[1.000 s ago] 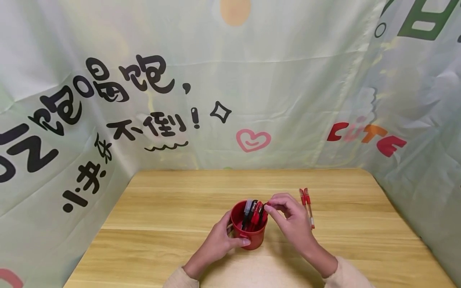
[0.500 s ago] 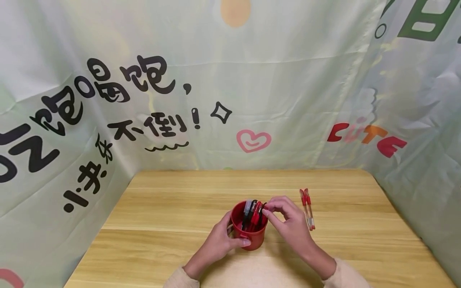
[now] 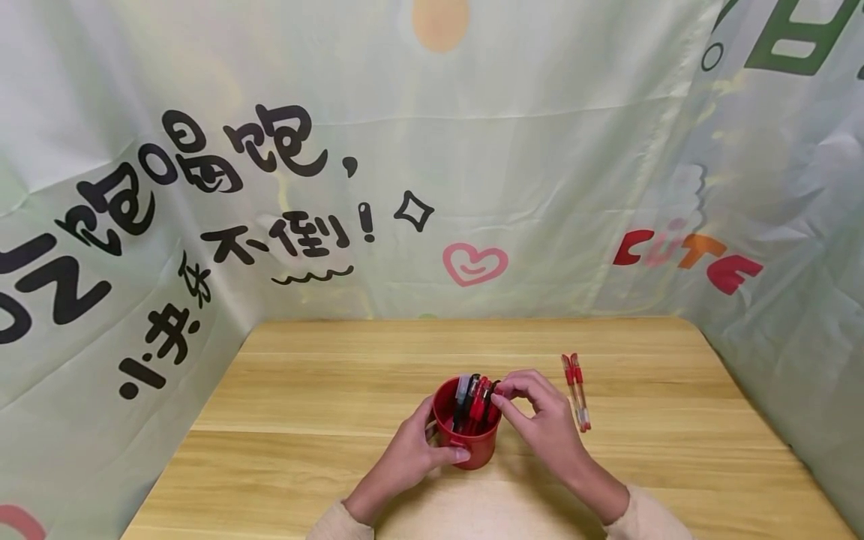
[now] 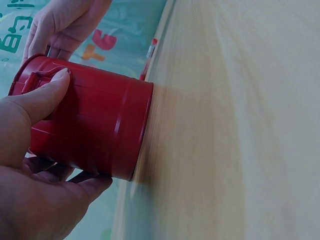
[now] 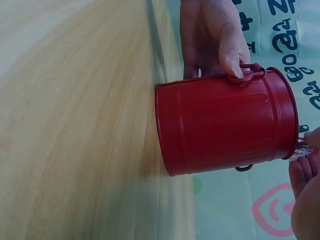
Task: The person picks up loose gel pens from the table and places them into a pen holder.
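Note:
A red metal pail [image 3: 481,450] with small side handles stands upright on the wooden table. My left hand [image 3: 412,451] grips it from the left, thumb on the near side by a handle [image 5: 255,72] and fingers around the far side. Several pens [image 3: 478,401] with black, red and grey caps lean inside the pail. At its right rim, my right hand [image 3: 545,416] pinches the top of a red pen [image 3: 499,388] between thumb and index finger. Most of that pen is hidden by the pail wall and the fingers.
Two red-capped pens [image 3: 576,390] lie side by side on the table [image 3: 324,390], right of the right hand. Printed cloth [image 3: 540,172] hangs behind the table and along both sides.
My right hand has shifted slightly left and down at the rim, uncovering more of the two pens on the table. The left hand and pail stay put.

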`<state>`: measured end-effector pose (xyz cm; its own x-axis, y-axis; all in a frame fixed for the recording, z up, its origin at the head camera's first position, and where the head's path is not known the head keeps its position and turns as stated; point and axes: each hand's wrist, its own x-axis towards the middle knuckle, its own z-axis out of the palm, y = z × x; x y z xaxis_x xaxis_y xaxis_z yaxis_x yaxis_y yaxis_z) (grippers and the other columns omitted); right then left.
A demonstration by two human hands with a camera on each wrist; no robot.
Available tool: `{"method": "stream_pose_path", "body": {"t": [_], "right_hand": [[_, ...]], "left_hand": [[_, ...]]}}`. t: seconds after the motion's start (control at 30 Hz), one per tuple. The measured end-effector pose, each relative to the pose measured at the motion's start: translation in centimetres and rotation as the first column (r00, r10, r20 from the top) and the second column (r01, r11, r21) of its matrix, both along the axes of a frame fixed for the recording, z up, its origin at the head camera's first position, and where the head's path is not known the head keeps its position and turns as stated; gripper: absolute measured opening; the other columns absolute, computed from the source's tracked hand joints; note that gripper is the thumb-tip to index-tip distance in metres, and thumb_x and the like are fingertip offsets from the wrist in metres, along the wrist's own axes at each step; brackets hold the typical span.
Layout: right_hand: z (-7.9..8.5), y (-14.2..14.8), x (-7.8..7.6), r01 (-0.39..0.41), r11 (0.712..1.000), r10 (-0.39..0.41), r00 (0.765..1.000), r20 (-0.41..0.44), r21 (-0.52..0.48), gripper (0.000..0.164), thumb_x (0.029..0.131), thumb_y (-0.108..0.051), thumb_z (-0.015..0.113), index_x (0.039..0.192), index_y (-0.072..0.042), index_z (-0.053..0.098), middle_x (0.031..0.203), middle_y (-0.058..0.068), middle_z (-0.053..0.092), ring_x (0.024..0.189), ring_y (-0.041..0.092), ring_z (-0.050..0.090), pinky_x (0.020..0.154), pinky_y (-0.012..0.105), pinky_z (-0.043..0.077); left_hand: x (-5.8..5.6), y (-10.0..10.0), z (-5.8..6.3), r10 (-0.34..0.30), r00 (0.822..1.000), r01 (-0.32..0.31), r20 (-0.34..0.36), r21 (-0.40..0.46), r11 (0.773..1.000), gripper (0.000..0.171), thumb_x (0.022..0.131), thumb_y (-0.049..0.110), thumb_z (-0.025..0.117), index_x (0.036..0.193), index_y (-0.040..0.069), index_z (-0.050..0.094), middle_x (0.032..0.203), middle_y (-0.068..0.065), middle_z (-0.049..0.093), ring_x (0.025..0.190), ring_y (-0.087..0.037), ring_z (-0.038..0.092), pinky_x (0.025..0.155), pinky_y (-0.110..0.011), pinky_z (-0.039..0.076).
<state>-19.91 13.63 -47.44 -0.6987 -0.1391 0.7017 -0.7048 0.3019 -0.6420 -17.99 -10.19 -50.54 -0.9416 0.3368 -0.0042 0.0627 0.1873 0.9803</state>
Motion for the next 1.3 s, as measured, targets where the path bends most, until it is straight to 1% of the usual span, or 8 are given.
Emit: {"method": "stream_pose_path", "body": {"t": [0.27,0.47,0.7,0.83,0.9,1.03,1.13,1.3], "right_hand": [[0.2,0.1,0.1,-0.003,1.0,0.003,1.0,0.006,0.013,0.027,0.083,0.006,0.082,0.103,-0.011,0.073,0.099,0.001,0.07,0.092,0.005,0.067,0.086,0.012,0.058],[0.2,0.2,0.1,-0.029,1.0,0.029,0.999,-0.013,-0.006,0.027,0.084,0.007,0.08,0.106,-0.006,0.073,0.099,0.005,0.07,0.09,0.007,0.067,0.088,0.013,0.059],[0.2,0.6,-0.1,-0.042,0.997,0.045,0.998,0.045,-0.057,0.025,0.086,0.009,0.077,0.107,-0.002,0.071,0.101,0.01,0.07,0.094,0.005,0.066,0.087,0.015,0.06],[0.5,1.1,-0.3,-0.019,0.998,0.022,0.998,0.061,-0.058,0.024,0.088,0.01,0.075,0.108,-0.002,0.071,0.103,0.013,0.07,0.096,0.004,0.066,0.088,0.013,0.059],[0.6,1.3,-0.4,-0.018,0.998,0.022,0.998,0.055,-0.062,0.022,0.089,0.009,0.074,0.108,-0.002,0.07,0.103,0.014,0.071,0.096,0.006,0.066,0.088,0.013,0.058],[0.9,1.8,-0.9,-0.007,0.998,0.009,1.0,0.026,-0.055,0.025,0.089,0.011,0.073,0.109,-0.003,0.071,0.102,0.014,0.071,0.096,0.005,0.066,0.088,0.011,0.058],[0.9,2.3,-1.4,0.026,0.999,-0.026,1.0,-0.002,-0.029,0.029,0.087,0.013,0.074,0.11,-0.005,0.072,0.102,0.013,0.071,0.097,0.003,0.065,0.088,0.01,0.057],[0.8,3.5,-2.4,0.099,0.995,-0.099,0.995,0.003,0.019,0.024,0.09,0.008,0.074,0.11,-0.004,0.072,0.103,0.014,0.071,0.097,0.0,0.065,0.089,0.009,0.055]], "left_hand": [[0.0,0.0,-0.2,0.002,1.0,-0.002,-0.009,-0.001,1.0,0.092,0.081,0.027,0.09,0.157,0.035,0.039,0.157,0.003,0.052,0.147,-0.029,0.05,0.122,-0.054,0.041],[0.0,0.0,-0.3,0.001,1.0,-0.001,-0.006,0.01,1.0,0.092,0.081,0.027,0.09,0.157,0.034,0.039,0.157,0.002,0.052,0.147,-0.029,0.049,0.122,-0.054,0.041],[0.0,0.0,-0.2,0.001,1.0,-0.001,-0.006,0.011,1.0,0.092,0.08,0.027,0.091,0.156,0.035,0.039,0.157,0.003,0.052,0.147,-0.029,0.049,0.122,-0.054,0.041],[0.0,0.0,-0.1,0.004,1.0,-0.004,-0.002,0.009,1.0,0.093,0.08,0.027,0.091,0.157,0.034,0.04,0.157,0.002,0.052,0.148,-0.03,0.049,0.122,-0.054,0.041],[0.0,0.1,-0.1,0.006,1.0,-0.006,-0.001,0.008,1.0,0.093,0.08,0.026,0.091,0.157,0.033,0.039,0.157,0.001,0.052,0.148,-0.031,0.048,0.122,-0.054,0.041],[0.0,0.0,-0.2,0.01,1.0,-0.01,-0.002,0.003,1.0,0.095,0.079,0.025,0.091,0.158,0.032,0.039,0.158,-0.001,0.051,0.148,-0.033,0.048,0.121,-0.054,0.042],[0.0,0.0,-0.3,0.009,1.0,-0.008,-0.008,0.004,1.0,0.096,0.079,0.025,0.092,0.158,0.031,0.038,0.159,-0.002,0.05,0.148,-0.034,0.048,0.121,-0.053,0.043],[0.0,0.0,-0.2,0.006,1.0,-0.006,0.0,0.009,1.0,0.096,0.079,0.025,0.092,0.158,0.03,0.038,0.159,-0.002,0.05,0.149,-0.034,0.047,0.121,-0.052,0.042]]}}
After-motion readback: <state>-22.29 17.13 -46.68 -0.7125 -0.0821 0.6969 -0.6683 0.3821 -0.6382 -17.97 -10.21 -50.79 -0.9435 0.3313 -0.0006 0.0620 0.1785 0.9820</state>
